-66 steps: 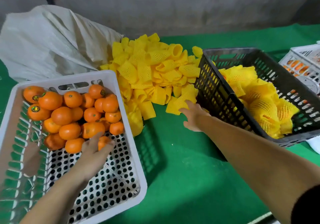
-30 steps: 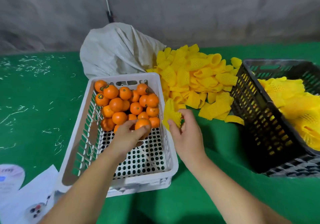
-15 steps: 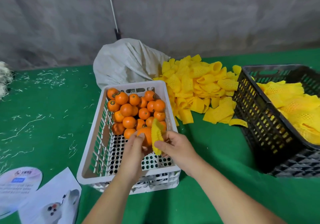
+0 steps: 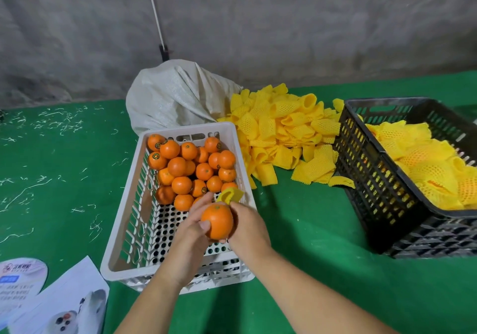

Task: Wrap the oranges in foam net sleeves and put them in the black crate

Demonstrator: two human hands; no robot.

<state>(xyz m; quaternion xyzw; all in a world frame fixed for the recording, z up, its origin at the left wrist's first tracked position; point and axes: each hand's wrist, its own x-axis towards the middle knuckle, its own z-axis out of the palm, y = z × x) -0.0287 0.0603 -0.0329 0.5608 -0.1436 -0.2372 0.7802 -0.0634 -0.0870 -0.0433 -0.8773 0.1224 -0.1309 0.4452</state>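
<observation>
My left hand (image 4: 189,240) grips a bare orange (image 4: 216,220) above the near part of the white crate (image 4: 124,233). My right hand (image 4: 246,230) touches the orange's right side and pinches a yellow foam net sleeve (image 4: 230,195) that sticks up just behind the orange. Several unwrapped oranges (image 4: 191,168) fill the far half of the white crate. A heap of loose yellow sleeves (image 4: 284,129) lies on the green cloth beyond it. The black crate (image 4: 371,179) at the right holds several oranges wrapped in sleeves (image 4: 428,163).
A grey woven sack (image 4: 175,96) slumps behind the white crate against the concrete wall. Printed leaflets (image 4: 59,300) lie at the lower left. Green cloth (image 4: 309,230) covers the table, with white shreds scattered on the left.
My left hand lifted an orange out of the white crate toward me. My right hand brought a sleeve from the heap to the orange, and both hands now meet over the crate's near part.
</observation>
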